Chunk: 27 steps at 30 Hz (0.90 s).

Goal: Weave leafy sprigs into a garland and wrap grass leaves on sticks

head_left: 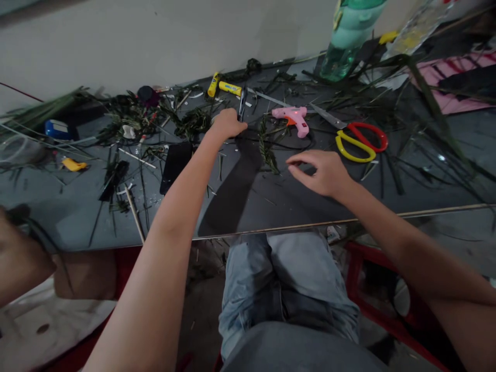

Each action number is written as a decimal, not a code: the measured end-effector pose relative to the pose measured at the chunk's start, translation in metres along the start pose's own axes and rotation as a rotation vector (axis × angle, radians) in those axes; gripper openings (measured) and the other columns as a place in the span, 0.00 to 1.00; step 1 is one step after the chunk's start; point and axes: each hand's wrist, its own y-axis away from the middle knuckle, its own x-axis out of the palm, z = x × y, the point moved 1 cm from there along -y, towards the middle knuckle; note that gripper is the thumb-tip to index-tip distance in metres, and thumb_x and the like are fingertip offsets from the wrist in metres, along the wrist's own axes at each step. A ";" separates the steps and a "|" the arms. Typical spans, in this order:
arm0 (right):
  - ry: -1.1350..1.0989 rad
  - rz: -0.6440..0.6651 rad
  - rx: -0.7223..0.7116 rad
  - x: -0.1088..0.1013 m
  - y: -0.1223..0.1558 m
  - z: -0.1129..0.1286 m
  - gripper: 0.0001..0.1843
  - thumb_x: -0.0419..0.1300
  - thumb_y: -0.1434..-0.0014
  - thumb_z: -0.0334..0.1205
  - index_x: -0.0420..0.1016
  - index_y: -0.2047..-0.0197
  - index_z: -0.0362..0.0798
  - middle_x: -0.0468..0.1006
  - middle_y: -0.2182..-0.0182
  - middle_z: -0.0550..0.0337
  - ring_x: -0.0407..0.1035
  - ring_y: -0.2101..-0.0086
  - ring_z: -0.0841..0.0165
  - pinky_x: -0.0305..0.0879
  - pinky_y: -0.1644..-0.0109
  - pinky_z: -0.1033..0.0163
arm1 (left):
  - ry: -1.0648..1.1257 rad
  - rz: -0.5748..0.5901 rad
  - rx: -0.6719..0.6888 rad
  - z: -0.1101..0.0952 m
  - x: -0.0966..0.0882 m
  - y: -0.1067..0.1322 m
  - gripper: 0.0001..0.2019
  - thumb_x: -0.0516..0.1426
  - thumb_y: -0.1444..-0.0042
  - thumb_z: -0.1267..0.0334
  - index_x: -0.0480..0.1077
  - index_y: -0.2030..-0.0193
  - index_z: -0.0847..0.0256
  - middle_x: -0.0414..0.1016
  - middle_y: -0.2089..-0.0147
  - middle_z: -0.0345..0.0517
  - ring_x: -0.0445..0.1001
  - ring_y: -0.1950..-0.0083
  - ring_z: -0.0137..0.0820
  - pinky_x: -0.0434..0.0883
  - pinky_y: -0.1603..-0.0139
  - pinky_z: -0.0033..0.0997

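Observation:
My left hand (228,124) reaches over the table, its thumb stretched out and apart from the fingers. A slim metallic tool (242,103), perhaps tweezers or a pen, lies right beside its fingertips; the curled fingers are partly hidden. My right hand (321,171) hovers near the front, thumb and forefinger curved with a small gap at the tips and nothing visible between them. Between both hands lies a braided strip of green leaf (266,147). A pink glue gun (292,118) with a lit red light rests behind the right hand. Scissors (358,139) with red and yellow handles lie opened to its right.
Left of my arm are a dark phone (176,164), a blue object (61,129), a yellow piece (74,164) and a leaf heap (192,123). Yellow glue sticks (230,88) and a green bottle (349,41) stand behind. Another person's arm (23,258) is at left.

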 end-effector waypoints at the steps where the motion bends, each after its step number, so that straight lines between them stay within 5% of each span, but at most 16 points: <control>1: -0.055 -0.030 0.037 -0.004 -0.001 -0.002 0.12 0.59 0.37 0.43 0.83 0.58 0.49 0.85 0.61 0.53 0.79 0.62 0.61 0.74 0.54 0.55 | 0.038 -0.058 0.045 -0.003 -0.008 0.006 0.12 0.60 0.45 0.57 0.73 0.58 0.61 0.79 0.61 0.58 0.79 0.55 0.47 0.75 0.52 0.48; 4: -0.235 -0.104 0.133 -0.007 -0.012 -0.005 0.12 0.65 0.44 0.45 0.81 0.58 0.49 0.84 0.63 0.54 0.77 0.65 0.64 0.74 0.58 0.57 | 0.130 -0.233 0.190 -0.029 -0.034 0.039 0.15 0.50 0.36 0.60 0.66 0.44 0.58 0.78 0.54 0.58 0.78 0.51 0.45 0.73 0.47 0.48; 7: -0.461 -0.128 0.216 0.006 -0.030 -0.002 0.24 0.72 0.52 0.54 0.76 0.56 0.50 0.82 0.64 0.56 0.74 0.68 0.66 0.72 0.65 0.59 | 0.110 -0.268 0.421 -0.076 -0.050 0.085 0.19 0.47 0.35 0.62 0.59 0.38 0.57 0.73 0.42 0.59 0.75 0.41 0.47 0.67 0.40 0.52; 10: -0.670 -0.172 0.331 0.025 -0.043 0.007 0.29 0.60 0.44 0.70 0.65 0.70 0.51 0.69 0.77 0.62 0.64 0.78 0.70 0.64 0.75 0.61 | 0.048 -0.157 0.565 -0.119 -0.051 0.126 0.27 0.54 0.39 0.57 0.56 0.34 0.59 0.72 0.40 0.59 0.73 0.38 0.51 0.61 0.35 0.55; 12: -0.655 -0.196 0.340 0.030 -0.042 0.011 0.33 0.52 0.39 0.72 0.57 0.77 0.51 0.60 0.82 0.62 0.60 0.79 0.71 0.61 0.75 0.60 | 0.035 -0.094 0.573 -0.131 -0.052 0.146 0.32 0.57 0.43 0.58 0.56 0.33 0.63 0.76 0.45 0.58 0.76 0.44 0.48 0.65 0.38 0.51; 16: -0.474 -0.180 0.212 0.002 -0.021 -0.002 0.32 0.60 0.47 0.71 0.59 0.81 0.52 0.61 0.81 0.58 0.64 0.72 0.63 0.64 0.66 0.54 | 0.042 0.042 0.458 -0.106 -0.067 0.162 0.30 0.57 0.45 0.57 0.61 0.35 0.61 0.80 0.64 0.45 0.79 0.60 0.40 0.71 0.51 0.41; 19: -0.616 -0.466 0.253 -0.034 -0.011 -0.026 0.32 0.52 0.47 0.75 0.60 0.79 0.54 0.59 0.81 0.57 0.63 0.74 0.60 0.57 0.70 0.54 | 0.035 0.117 0.292 -0.069 -0.075 0.161 0.21 0.58 0.42 0.54 0.70 0.44 0.58 0.75 0.76 0.38 0.76 0.69 0.35 0.70 0.60 0.35; 21: -0.791 -0.470 0.365 -0.042 -0.014 -0.036 0.27 0.54 0.48 0.72 0.60 0.74 0.55 0.61 0.79 0.59 0.59 0.76 0.63 0.52 0.73 0.59 | 0.015 0.131 0.288 -0.057 -0.070 0.158 0.19 0.61 0.43 0.49 0.74 0.49 0.56 0.76 0.75 0.37 0.76 0.70 0.33 0.67 0.61 0.32; 24: -1.009 -0.325 0.542 -0.026 -0.026 -0.035 0.26 0.56 0.54 0.70 0.63 0.66 0.57 0.65 0.78 0.63 0.54 0.80 0.69 0.47 0.77 0.63 | -0.013 0.125 0.459 -0.061 -0.046 0.151 0.21 0.65 0.44 0.48 0.76 0.47 0.52 0.80 0.71 0.38 0.78 0.66 0.34 0.67 0.60 0.32; 27: -0.969 -0.164 0.565 0.003 -0.033 -0.029 0.30 0.61 0.56 0.71 0.65 0.61 0.56 0.70 0.77 0.64 0.56 0.83 0.71 0.47 0.79 0.63 | -0.010 0.133 0.648 -0.072 -0.024 0.141 0.15 0.63 0.39 0.56 0.78 0.47 0.53 0.82 0.68 0.42 0.80 0.63 0.35 0.67 0.57 0.34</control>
